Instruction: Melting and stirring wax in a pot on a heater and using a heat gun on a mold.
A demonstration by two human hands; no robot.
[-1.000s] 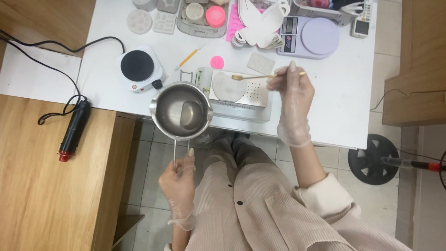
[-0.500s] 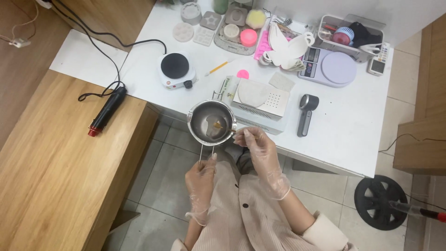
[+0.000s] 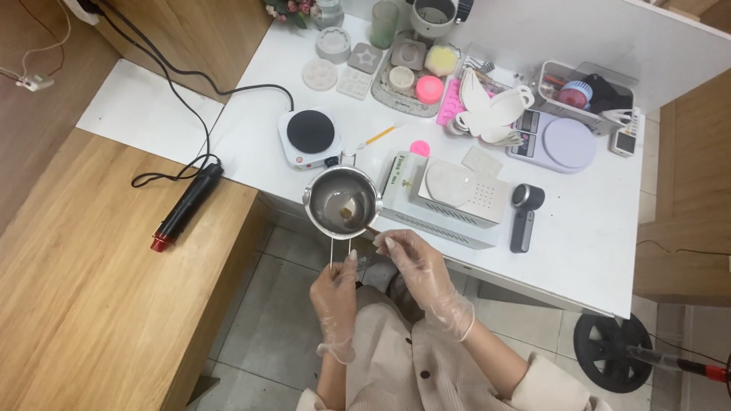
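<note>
Left hand (image 3: 335,293) holds the steel pot (image 3: 343,202) by its handle; right hand (image 3: 415,262) apparently stirs with a spoon (image 3: 356,218).

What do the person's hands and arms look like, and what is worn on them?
Both the left hand and the right hand wear thin, clear disposable gloves, loose and wrinkled, with crumpled cuffs at the wrists. The right arm has a beige ribbed sleeve with a paler turned-back cuff. It matches the beige ribbed garment with dark buttons. No rings or watch show.

Clear gloves on each hand (image 3: 335,293); beige ribbed coat (image 3: 426,365).
</note>
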